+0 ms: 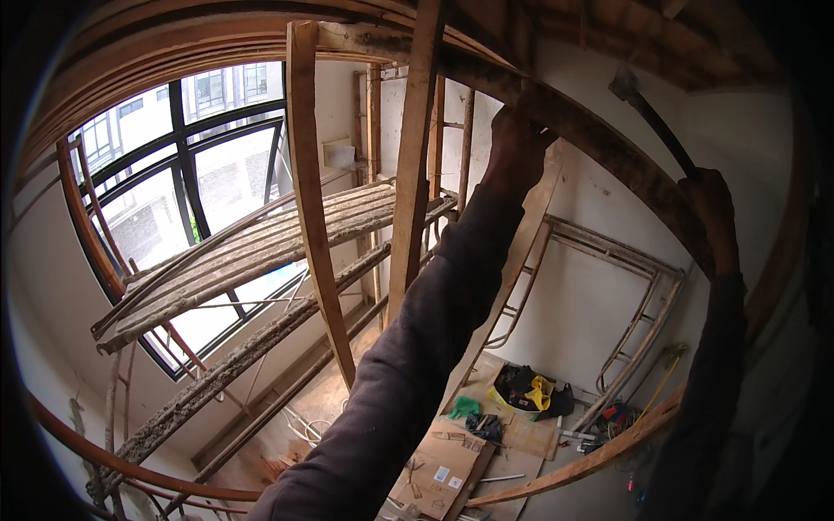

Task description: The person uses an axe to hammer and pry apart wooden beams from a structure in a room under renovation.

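My left hand [521, 140] is raised to the underside of a dark wooden beam [606, 140], its fingers against the wood near an upright board; whether it holds something small there is hidden. At the right, my right hand [710, 202] grips the handle of a hammer [658, 124], whose blurred head points up and left, above the beam and apart from it. Two upright timber posts [309, 195] [417, 150] stand left of my left arm.
Scaffold planks [260, 247] crusted with mortar cross in front of a black-framed window [182, 150]. A metal scaffold frame [612, 254] leans at the right wall. Cardboard [433, 462], bags [521, 391] and cables lie on the floor below. A wooden strip [586, 459] curves across the lower right.
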A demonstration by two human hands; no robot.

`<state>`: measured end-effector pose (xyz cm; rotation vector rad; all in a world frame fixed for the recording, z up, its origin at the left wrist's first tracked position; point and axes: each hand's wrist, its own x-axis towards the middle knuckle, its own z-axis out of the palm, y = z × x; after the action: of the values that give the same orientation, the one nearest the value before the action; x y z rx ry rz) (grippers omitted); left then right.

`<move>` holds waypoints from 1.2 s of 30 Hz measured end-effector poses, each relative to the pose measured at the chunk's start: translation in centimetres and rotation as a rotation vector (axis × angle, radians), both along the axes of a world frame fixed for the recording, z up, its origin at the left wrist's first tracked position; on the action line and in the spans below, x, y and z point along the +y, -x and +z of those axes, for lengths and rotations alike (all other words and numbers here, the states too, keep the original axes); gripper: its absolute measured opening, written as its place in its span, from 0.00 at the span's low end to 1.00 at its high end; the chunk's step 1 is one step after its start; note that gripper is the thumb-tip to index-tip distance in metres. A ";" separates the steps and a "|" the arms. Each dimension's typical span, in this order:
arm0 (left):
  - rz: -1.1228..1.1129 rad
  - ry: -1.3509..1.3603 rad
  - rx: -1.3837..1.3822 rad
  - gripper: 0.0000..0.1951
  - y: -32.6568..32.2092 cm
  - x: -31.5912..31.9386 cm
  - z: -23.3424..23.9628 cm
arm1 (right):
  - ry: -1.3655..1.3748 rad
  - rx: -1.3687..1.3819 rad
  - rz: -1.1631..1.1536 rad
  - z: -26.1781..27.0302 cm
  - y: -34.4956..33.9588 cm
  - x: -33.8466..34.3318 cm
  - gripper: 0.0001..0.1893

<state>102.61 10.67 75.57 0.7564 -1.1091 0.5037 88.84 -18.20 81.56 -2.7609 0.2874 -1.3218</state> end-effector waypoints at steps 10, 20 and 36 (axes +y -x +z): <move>-0.205 0.197 0.316 0.22 -0.6 0.5 -4.7 | -0.111 -0.074 0.129 -13.3 -2.9 2.2 0.14; -0.544 0.172 0.416 0.33 3.0 -0.7 -7.3 | -0.277 0.029 0.160 -16.3 -1.5 5.3 0.17; -0.419 0.148 0.593 0.24 1.2 2.2 -15.3 | -0.600 0.091 0.246 -24.8 -2.6 12.8 0.15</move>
<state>101.41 12.85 60.26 0.4754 -0.6364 -0.0061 91.44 -5.45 56.71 -2.2617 0.2807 -0.8705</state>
